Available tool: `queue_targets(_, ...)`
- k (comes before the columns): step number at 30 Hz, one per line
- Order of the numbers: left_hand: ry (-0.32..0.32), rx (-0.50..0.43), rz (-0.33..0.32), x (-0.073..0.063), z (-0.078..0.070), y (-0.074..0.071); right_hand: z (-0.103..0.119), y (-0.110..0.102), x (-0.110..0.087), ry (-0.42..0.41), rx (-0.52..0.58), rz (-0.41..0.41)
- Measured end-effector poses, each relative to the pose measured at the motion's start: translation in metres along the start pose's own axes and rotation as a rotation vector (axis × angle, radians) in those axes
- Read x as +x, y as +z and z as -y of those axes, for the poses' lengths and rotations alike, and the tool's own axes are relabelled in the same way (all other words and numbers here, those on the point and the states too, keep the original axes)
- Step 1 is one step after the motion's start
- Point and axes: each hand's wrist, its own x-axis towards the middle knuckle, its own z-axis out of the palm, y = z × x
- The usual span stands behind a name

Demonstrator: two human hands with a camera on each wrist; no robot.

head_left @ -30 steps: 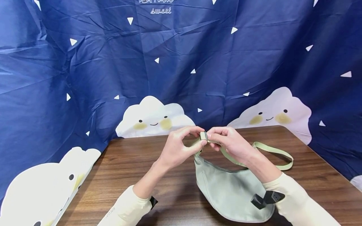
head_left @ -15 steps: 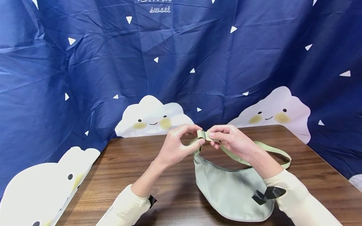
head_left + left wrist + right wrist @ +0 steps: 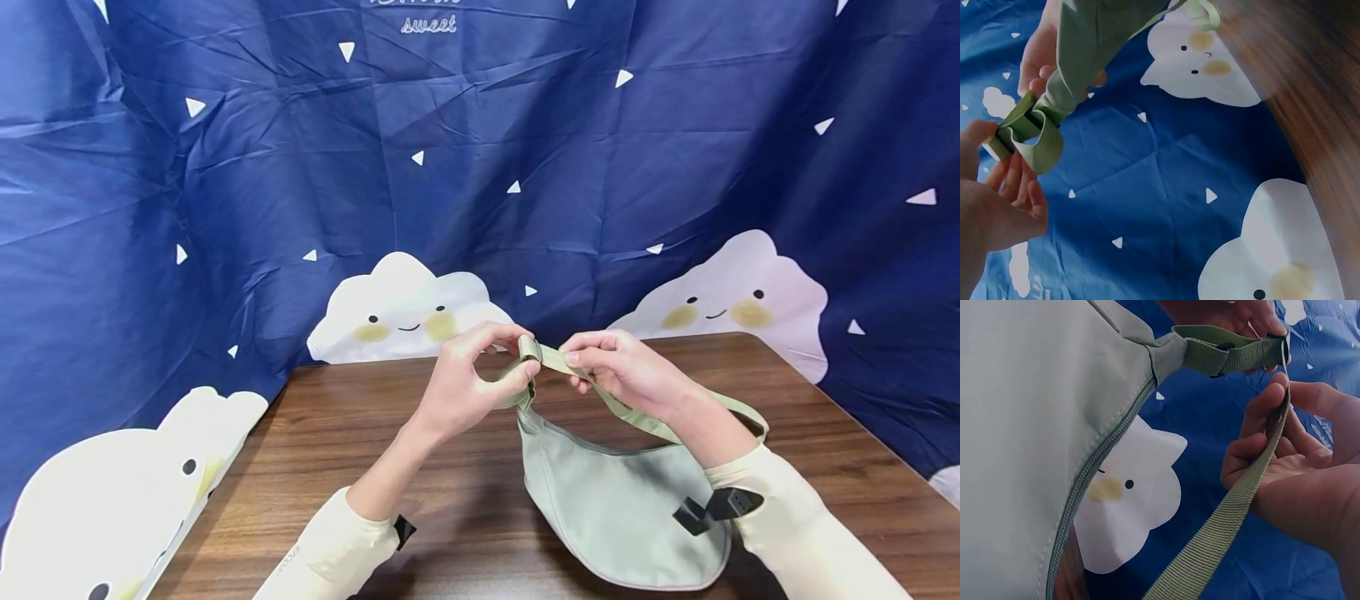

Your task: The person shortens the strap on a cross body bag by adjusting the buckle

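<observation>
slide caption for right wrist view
Right grip pinches the flat green webbing strap of a pale-green zippered fabric bag.

Head view: from above near side of table [image 3: 450,487], facing forward and down; widest and farthest, taking in left hand [image 3: 467,382], right hand [image 3: 626,375], bag [image 3: 622,512] and blue curtain [image 3: 480,117] beyond. Left wrist view: close to left hand, facing curtain, picture turned sideways so table runs down right side. Right wrist view: close beside bag, its side and zipper [image 3: 1101,459] filling left part, facing past right hand toward curtain, turned opposite way. All three share strap [image 3: 1222,528], bag and hands; wrist views catch strap from different sides.
</observation>
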Motion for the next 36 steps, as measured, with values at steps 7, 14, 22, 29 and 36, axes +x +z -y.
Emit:
queue_targets(7,-0.003,-0.024,0.03,-0.003,0.0,0.005,-0.007,0.001,0.004,-0.026,0.056,0.074)
queue_targets(14,0.02,-0.014,0.047,-0.004,0.0,0.008,-0.006,0.005,0.004,-0.024,0.062,0.08)
queue_targets(22,-0.002,-0.022,0.004,-0.001,0.001,0.003,-0.014,-0.011,0.003,-0.011,0.059,0.057)
queue_targets(29,-0.039,-0.035,0.03,-0.004,0.001,0.008,-0.016,-0.007,0.006,-0.049,0.098,0.096)
queue_targets(36,-0.029,-0.029,0.088,-0.006,0.003,0.011,-0.008,0.005,0.004,0.012,0.049,0.078)
